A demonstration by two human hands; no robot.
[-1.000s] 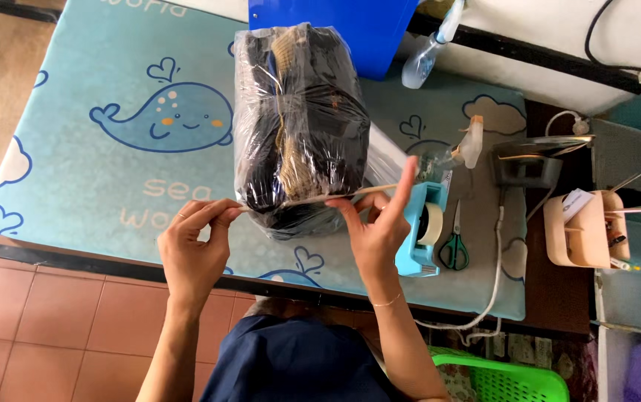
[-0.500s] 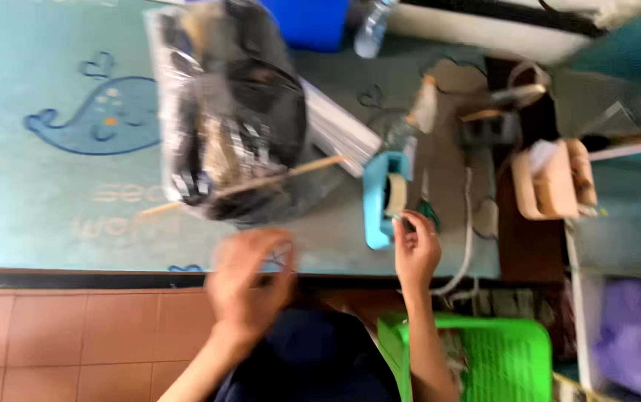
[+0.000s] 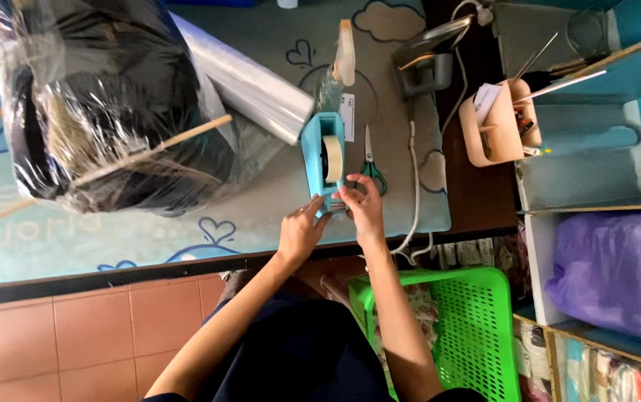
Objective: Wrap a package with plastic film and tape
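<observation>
The light-blue tape dispenser (image 3: 324,158) stood on the pale teal mat (image 3: 186,223), near its front edge, with a cream roll of tape (image 3: 332,158) set upright in it. Both hands met at the dispenser's near end: the left hand (image 3: 300,232) touched its lower left corner with the fingers curled in, and the right hand (image 3: 364,210) pinched at the cutter end with thumb and forefinger close together, though whether a strip of tape lay between them could not be told. Just right of the dispenser lay a pair of green-handled scissors (image 3: 370,165), blades pointing away from the person. To the left, a big bundle of dark goods wrapped in clear film (image 3: 104,104) rested on the mat with a strip of tan tape (image 3: 112,165) running aslant across it, and a roll of clear film (image 3: 250,82) leaned against its right side. A white cable (image 3: 413,179) ran down the mat's right part. Beyond the mat stood a peach desk organiser (image 3: 493,126), and below the table edge a green plastic basket (image 3: 469,327) sat beside the person.
</observation>
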